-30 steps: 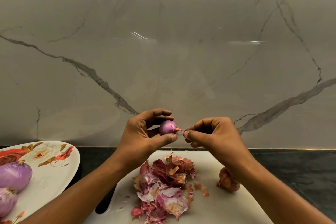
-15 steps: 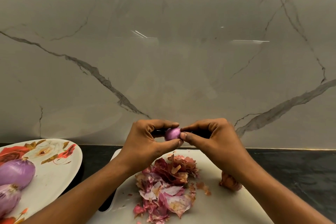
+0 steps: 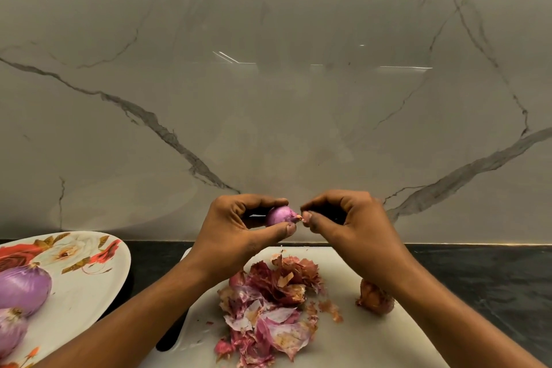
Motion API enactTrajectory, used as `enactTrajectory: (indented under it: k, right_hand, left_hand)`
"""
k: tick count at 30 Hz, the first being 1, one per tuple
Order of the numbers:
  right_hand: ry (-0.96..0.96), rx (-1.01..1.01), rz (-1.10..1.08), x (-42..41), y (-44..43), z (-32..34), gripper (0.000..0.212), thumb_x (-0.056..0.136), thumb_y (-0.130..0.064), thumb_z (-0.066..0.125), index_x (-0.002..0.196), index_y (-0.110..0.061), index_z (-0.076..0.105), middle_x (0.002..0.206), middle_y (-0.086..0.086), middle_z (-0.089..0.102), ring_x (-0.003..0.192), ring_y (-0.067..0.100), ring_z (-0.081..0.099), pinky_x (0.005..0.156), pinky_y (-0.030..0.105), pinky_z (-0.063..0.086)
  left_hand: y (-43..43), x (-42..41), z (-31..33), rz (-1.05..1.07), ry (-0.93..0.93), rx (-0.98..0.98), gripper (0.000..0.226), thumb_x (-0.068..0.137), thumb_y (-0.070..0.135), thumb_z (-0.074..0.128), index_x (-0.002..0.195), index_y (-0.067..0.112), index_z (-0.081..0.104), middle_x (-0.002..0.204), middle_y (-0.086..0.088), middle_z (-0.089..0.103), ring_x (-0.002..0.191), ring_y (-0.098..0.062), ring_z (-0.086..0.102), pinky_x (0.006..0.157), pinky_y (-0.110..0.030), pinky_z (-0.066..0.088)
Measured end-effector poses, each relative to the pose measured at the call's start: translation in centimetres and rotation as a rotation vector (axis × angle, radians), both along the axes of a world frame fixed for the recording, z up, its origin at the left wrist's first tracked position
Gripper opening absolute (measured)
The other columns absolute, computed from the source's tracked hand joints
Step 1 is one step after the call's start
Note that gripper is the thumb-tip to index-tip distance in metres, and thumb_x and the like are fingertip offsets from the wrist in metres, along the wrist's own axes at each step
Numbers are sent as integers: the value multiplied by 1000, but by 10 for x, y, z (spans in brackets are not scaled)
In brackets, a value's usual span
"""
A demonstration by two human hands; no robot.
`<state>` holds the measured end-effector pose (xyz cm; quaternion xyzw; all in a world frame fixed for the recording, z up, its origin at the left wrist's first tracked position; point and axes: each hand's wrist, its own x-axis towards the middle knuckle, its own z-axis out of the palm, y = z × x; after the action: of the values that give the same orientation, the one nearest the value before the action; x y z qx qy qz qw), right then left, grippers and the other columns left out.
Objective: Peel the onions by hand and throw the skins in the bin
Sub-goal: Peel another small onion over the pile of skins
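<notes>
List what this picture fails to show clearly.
Head view:
Bin: nowhere in frame.
Unpeeled onion: partly behind the right forearm.
Plate: cut by the left edge.
Small onion: back hidden by the left hand.
Skin scrap pinched by the right hand: too small to tell if attached.

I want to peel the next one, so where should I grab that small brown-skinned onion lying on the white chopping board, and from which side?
Probably its round middle, from above with the right hand, which is nearest. The small brown-skinned onion lies on the white chopping board, clear of the heap of purple skins; its skin looks flaky, so span the whole bulb.
</notes>
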<state>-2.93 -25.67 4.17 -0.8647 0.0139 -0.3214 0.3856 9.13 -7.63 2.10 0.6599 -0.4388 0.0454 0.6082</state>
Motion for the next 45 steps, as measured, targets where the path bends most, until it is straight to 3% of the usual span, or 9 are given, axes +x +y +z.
enactTrajectory:
  k: [4,10,17,23,28,32,38,41,45]
  right_hand:
    - [-9,-120,75,-2,5,-4,37,92,-9,78,122,-31,77,106,-21,77,102,-5,70,93,18,58]
    - [2,108,120,-2,-1,6,17,91,-14,78,102,-27,82,85,-9,81,82,10,77,79,26,63]
    - [47,217,138,3,1,3,12,100,-16,68,101,-24,77,89,-6,79,85,11,75,81,23,62]
    - [65,384,157,2,4,4,12,91,-24,79,100,-16,81,88,2,80,83,16,77,75,25,62]
    - [74,367,122,4,4,1,11,90,-26,79,97,-18,81,85,1,80,83,16,77,76,25,63]
    - [65,256,70,5,7,-3,8,98,-25,71,96,-25,78,84,-4,78,78,7,71,73,21,60]
    - [116,174,53,6,10,-6,16,107,-30,57,98,-28,70,87,1,71,80,13,64,76,35,59]
    - [103,281,41,7,6,-3,19,107,-25,56,95,-21,70,84,0,70,78,11,62,73,30,56]
    - [20,414,36,5,1,2,23,104,-26,62,89,-15,75,79,0,73,71,7,63,70,25,54]
  left_hand:
    - [0,1,1,-31,39,-8,39,78,16,87,116,13,79,105,3,82,99,-18,79,85,-31,64]
    - [0,-1,3,-120,169,-34,37,82,22,80,117,10,78,108,-1,81,106,-19,77,91,-28,61]
    - [-1,0,7,-147,307,-49,33,88,27,72,116,10,78,110,-5,80,105,-26,76,87,-30,62]
    - [-3,-3,7,-136,304,-13,32,86,29,71,112,13,79,105,-2,81,99,-23,77,78,-26,62]
    - [-2,-5,7,-125,265,-14,32,83,24,76,112,12,79,104,-2,82,99,-21,78,79,-26,62]
    - [-3,-7,6,-101,261,-10,30,81,30,75,107,17,80,102,1,82,94,-20,78,74,-24,62]
    - [-4,-7,7,-131,341,8,34,88,34,69,110,11,81,104,-6,81,93,-28,78,77,-29,63]
    - [-4,-8,8,-197,426,38,42,93,39,63,114,7,80,108,-15,79,93,-32,77,79,-33,63]
    - [-3,-9,12,-195,461,29,45,91,46,61,108,10,82,104,-17,78,83,-28,72,71,-27,60]
